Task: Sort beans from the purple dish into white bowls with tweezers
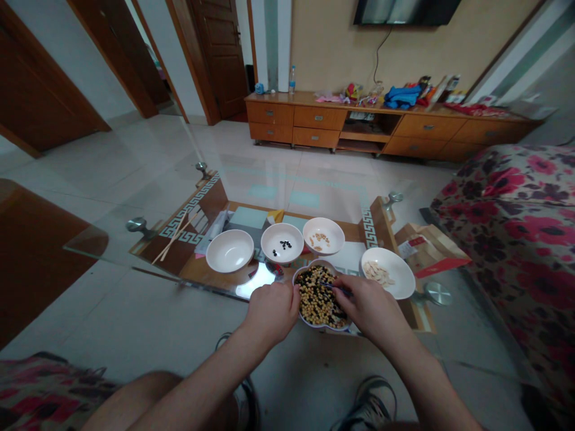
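Your left hand [272,312] sits curled at the near left side of the scalloped white bowl [321,262], fingertips against its rim; you can't tell from this view whether it is gripping the bowl or only resting there. Your right hand [371,308] is clenched in a pinch on a thin dark tool [336,287], whose tip reaches over the mixed soybeans and black beans [317,299] filling that bowl. The bowl stands at the near edge of the glass tabletop [112,203], between your hands.

Beyond it, three white bowls form an arc: an empty bowl [230,250], a bowl [282,234] with a few black beans [284,244], and a bowl [323,226] with a few soybeans [318,240]. To your right, a fourth white bowl [395,278] holds pale flakes [378,274].

Chopsticks [173,239] lie below the glass. Past the tabletop's right corner is a cardboard box [431,251] with a red band and a white label, its print unreadable. On the wooden cabinet [386,129] stands a water bottle [291,81], its label too small to read, near a blue cloth [402,96]. No other writing can be read.
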The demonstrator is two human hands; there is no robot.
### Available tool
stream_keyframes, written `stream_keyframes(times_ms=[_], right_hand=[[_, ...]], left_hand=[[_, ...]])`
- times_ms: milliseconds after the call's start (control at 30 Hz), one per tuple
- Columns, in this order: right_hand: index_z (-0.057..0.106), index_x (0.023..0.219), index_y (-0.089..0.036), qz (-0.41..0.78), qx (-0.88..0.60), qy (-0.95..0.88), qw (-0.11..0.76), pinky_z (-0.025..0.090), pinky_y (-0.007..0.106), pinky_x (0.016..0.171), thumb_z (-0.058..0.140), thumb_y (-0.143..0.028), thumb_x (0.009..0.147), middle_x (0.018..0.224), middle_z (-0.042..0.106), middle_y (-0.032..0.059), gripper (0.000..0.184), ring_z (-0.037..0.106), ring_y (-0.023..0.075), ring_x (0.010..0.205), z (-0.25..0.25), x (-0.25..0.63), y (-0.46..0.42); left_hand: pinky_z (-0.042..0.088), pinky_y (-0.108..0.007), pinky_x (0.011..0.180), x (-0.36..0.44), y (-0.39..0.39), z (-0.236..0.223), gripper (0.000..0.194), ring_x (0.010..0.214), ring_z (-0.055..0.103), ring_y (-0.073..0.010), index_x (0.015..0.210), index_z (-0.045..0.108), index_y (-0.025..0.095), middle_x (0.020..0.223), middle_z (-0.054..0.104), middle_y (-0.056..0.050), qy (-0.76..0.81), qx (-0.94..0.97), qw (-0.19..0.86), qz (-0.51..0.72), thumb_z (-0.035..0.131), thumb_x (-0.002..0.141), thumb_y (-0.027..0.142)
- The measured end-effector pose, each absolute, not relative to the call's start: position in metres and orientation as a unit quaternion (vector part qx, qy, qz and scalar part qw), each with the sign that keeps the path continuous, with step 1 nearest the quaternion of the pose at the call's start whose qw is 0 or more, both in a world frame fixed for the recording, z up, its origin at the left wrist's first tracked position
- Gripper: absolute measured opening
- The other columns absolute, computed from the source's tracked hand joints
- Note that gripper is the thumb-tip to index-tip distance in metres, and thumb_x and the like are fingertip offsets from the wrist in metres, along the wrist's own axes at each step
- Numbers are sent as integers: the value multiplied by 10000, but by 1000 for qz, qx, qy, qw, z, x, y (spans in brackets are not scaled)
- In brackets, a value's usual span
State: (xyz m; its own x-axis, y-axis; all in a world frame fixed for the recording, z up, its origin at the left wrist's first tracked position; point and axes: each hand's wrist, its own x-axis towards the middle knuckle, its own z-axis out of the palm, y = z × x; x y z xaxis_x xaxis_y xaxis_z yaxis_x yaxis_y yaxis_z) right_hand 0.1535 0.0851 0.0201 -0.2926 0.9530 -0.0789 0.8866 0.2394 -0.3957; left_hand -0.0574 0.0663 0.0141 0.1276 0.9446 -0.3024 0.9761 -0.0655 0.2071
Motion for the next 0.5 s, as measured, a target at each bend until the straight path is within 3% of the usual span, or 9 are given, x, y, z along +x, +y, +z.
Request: stream_keyframes(times_ms=[500], right_hand=[[765,952,-240,163,-583,-790,98,450,312,623,502,-308,915,901,799,81,274,738,238,792,19,153,85]], left_hand=[[520,-376,752,-57,67,16,547,876,733,-283,1008,713,183,945,760,-134,661,724,191,-49,214,1048,403]])
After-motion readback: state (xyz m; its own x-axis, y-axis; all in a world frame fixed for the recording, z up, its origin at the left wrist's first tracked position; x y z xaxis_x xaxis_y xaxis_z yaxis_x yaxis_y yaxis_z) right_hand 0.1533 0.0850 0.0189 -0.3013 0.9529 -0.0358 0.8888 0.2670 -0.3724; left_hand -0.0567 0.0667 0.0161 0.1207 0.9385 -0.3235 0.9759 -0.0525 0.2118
